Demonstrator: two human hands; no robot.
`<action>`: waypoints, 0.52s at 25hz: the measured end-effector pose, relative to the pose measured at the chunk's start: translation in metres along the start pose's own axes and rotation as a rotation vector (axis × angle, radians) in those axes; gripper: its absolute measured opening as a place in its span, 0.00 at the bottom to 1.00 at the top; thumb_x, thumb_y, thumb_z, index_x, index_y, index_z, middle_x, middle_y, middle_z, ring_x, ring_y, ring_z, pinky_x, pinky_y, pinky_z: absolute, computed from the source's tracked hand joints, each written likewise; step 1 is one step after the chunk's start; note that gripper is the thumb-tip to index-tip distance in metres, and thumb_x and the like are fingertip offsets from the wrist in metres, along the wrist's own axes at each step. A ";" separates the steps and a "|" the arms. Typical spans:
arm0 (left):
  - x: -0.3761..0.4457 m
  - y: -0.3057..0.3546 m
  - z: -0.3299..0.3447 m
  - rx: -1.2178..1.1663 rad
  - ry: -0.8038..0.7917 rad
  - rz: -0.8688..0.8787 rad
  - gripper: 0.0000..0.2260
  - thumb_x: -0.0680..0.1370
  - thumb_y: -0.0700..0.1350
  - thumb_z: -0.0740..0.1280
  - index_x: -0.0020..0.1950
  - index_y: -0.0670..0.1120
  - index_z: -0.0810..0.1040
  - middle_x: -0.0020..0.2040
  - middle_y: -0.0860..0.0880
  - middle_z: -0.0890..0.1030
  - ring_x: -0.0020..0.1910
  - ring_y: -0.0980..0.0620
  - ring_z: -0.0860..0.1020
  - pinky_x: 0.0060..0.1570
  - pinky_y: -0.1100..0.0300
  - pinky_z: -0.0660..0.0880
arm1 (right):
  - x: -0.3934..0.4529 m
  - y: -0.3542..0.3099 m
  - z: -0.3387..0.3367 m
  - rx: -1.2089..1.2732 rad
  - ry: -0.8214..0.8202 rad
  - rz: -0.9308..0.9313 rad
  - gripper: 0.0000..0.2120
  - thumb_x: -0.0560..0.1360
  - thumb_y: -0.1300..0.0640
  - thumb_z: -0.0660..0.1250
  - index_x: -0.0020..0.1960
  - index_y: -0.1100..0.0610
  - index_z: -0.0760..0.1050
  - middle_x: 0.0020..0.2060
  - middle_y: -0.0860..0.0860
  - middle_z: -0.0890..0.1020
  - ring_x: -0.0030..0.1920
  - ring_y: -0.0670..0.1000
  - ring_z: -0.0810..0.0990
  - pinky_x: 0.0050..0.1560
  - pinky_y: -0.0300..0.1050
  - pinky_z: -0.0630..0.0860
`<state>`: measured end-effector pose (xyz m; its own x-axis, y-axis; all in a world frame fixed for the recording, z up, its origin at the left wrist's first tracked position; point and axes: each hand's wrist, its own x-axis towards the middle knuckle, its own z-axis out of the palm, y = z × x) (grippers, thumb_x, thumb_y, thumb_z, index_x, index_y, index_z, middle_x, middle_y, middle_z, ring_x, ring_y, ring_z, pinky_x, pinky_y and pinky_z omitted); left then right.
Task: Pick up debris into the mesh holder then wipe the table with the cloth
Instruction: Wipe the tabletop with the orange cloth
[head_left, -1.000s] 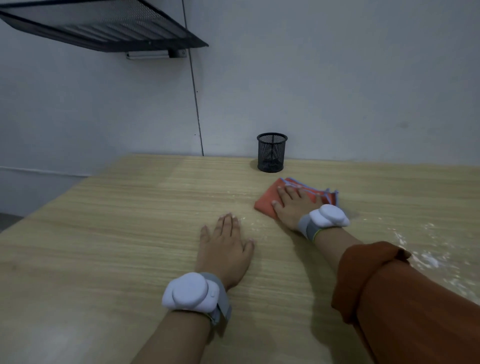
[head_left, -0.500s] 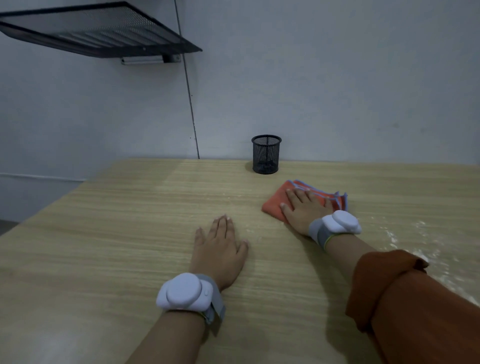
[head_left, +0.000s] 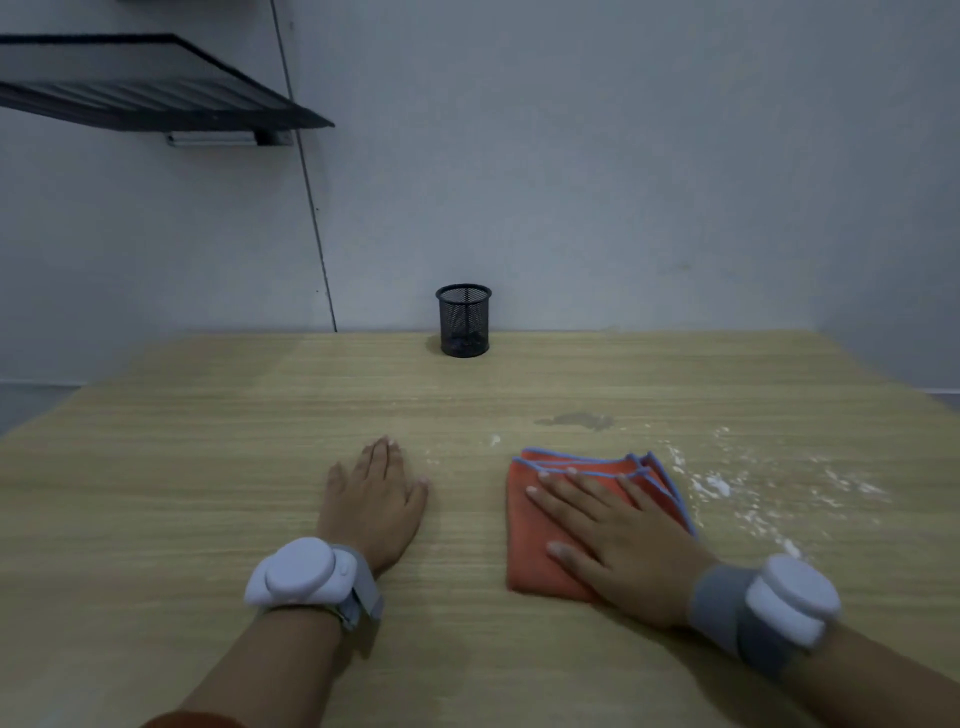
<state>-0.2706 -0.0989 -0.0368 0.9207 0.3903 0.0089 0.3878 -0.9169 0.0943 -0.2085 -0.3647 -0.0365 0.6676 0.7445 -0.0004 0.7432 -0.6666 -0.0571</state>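
A folded orange cloth with a blue hem lies on the wooden table. My right hand presses flat on it, fingers spread. My left hand rests palm down on the bare wood to the left of the cloth, holding nothing. The black mesh holder stands upright at the table's far edge by the wall, with dark bits inside. White powder is smeared over the table to the right of the cloth. A small damp patch sits beyond the cloth.
A black mesh shelf juts from the grey wall at the upper left. The table's left and right edges fall away at the sides of the view. Both wrists wear white sensor bands.
My right hand has slid the cloth back toward me, away from the mesh holder. The view has shifted, showing more of the powder on the right. The left hand stays flat on the table.
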 end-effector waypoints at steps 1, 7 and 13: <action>-0.001 0.000 0.000 0.005 -0.002 -0.002 0.29 0.82 0.57 0.44 0.79 0.43 0.46 0.80 0.48 0.47 0.79 0.51 0.46 0.76 0.45 0.47 | 0.002 0.011 -0.004 -0.023 0.004 0.083 0.28 0.76 0.34 0.39 0.74 0.36 0.38 0.77 0.37 0.44 0.77 0.43 0.42 0.75 0.57 0.42; -0.008 0.018 -0.001 0.007 -0.018 0.042 0.29 0.82 0.58 0.44 0.79 0.44 0.45 0.80 0.49 0.46 0.79 0.52 0.45 0.76 0.44 0.43 | 0.029 0.020 -0.017 0.034 -0.009 0.415 0.28 0.79 0.38 0.44 0.77 0.42 0.44 0.78 0.42 0.47 0.78 0.48 0.46 0.75 0.63 0.44; -0.002 0.059 0.000 -0.036 0.028 0.133 0.28 0.82 0.57 0.45 0.79 0.45 0.46 0.80 0.50 0.46 0.79 0.55 0.45 0.76 0.45 0.40 | -0.028 -0.032 -0.002 0.049 0.091 0.123 0.29 0.77 0.36 0.43 0.76 0.40 0.45 0.78 0.41 0.50 0.78 0.47 0.47 0.74 0.61 0.43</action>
<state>-0.2495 -0.1534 -0.0313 0.9620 0.2682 0.0511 0.2602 -0.9573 0.1262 -0.2512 -0.3644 -0.0324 0.7563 0.6493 0.0802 0.6541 -0.7482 -0.1113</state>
